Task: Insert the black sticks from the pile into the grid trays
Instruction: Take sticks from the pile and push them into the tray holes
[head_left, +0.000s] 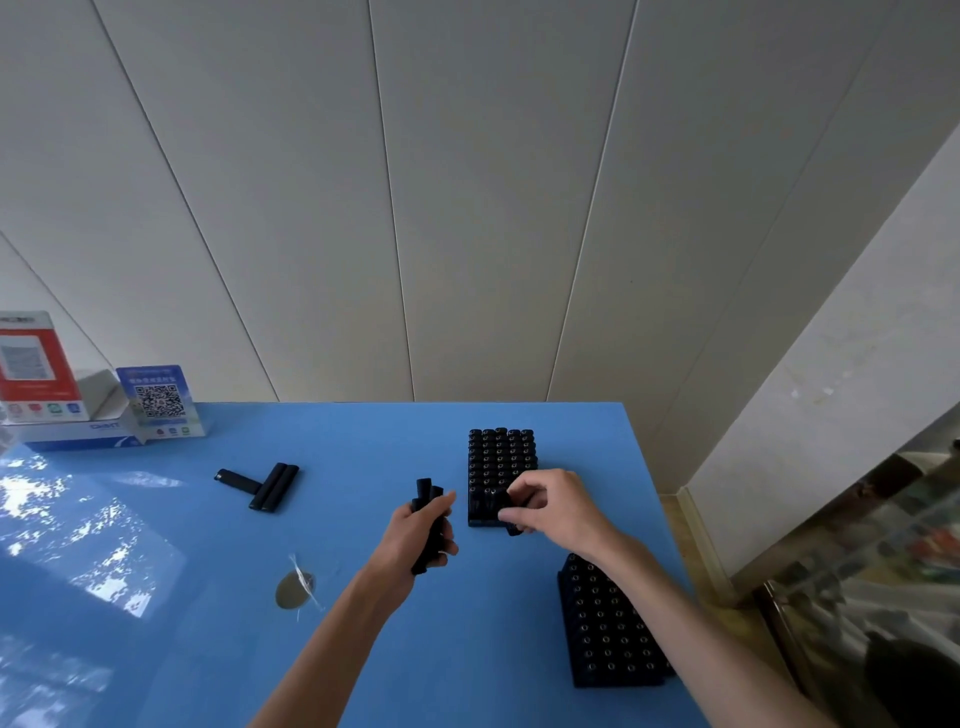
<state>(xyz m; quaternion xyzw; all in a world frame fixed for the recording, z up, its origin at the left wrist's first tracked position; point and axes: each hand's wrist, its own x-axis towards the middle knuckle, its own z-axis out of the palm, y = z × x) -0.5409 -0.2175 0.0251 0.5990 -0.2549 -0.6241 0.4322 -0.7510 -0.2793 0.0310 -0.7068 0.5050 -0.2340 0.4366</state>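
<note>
On the blue table, a black grid tray full of upright black sticks stands at the back right. My right hand pinches one black stick at that tray's near right corner. My left hand, left of the tray, grips a bundle of several black sticks held upright. A second grid tray filled with sticks sits closer to me, under my right forearm. Three loose black sticks lie on the table at the left.
Two QR-code sign stands and a white box sit at the table's back left. A small round sticker with clear tape lies near my left forearm. The table's right edge runs close beside the trays, with floor beyond.
</note>
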